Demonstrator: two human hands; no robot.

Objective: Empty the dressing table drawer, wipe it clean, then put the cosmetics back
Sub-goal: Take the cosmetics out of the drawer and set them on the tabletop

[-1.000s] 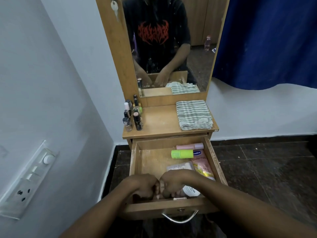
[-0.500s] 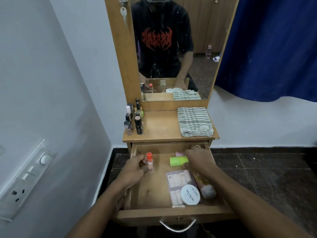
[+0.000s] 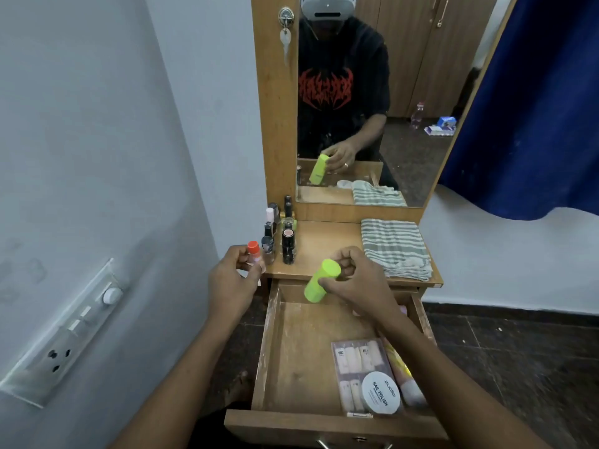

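The wooden drawer point(image 3: 269, 345) stands pulled out below the dressing table top point(image 3: 327, 244). My left hand point(image 3: 231, 280) holds a small bottle with an orange cap point(image 3: 253, 251) at the table's front left corner. My right hand point(image 3: 353, 280) grips a neon green tube point(image 3: 319, 281), lifted above the drawer's back edge. In the drawer's front right lie a pack of false nails point(image 3: 353, 367), a round white nail polish remover tub point(image 3: 381, 396) and a yellow-pink tube point(image 3: 405, 380). Something pink shows beside my right forearm at the back.
Several small nail polish bottles point(image 3: 280, 234) stand at the table top's left. A folded striped cloth point(image 3: 395, 247) lies on its right. The mirror point(image 3: 372, 108) rises behind. A wall with a switch panel point(image 3: 64, 335) is close on the left. Dark floor tiles lie to the right.
Both hands rose out of the drawer. The left carried the orange-capped bottle up to the table's corner; the right took hold of the green tube and lifted it.
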